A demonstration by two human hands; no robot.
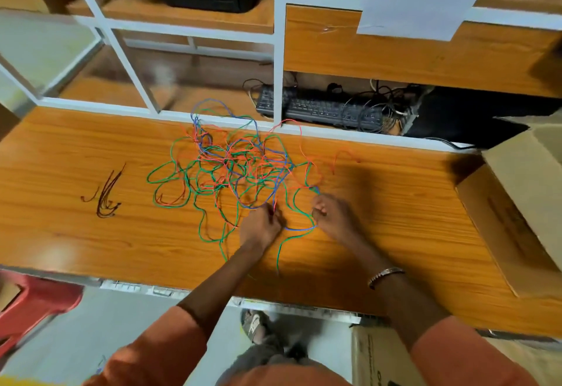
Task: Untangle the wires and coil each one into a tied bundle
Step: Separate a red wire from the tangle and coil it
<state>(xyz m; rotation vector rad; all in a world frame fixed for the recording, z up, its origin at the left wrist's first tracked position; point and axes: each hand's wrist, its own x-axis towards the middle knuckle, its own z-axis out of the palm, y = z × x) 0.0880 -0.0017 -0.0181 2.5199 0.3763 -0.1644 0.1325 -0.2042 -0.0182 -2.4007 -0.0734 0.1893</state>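
A loose tangle of thin green, red and blue wires (234, 166) lies spread over the middle of the wooden desk (76, 233). My left hand (260, 229) sits at the near edge of the tangle, its fingers curled round wire strands. My right hand (333, 214) is a little to the right, fingers curled on a blue wire (299, 229) that runs between both hands. Green strands trail toward the desk's front edge. A small bunch of dark brown wires (106, 195) lies apart at the left.
An open cardboard box (517, 203) stands on the desk's right end. A black keyboard (319, 109) with cables sits in the shelf behind, framed by white posts (278, 51). A red stool (33, 303) and another box (380, 355) are on the floor below.
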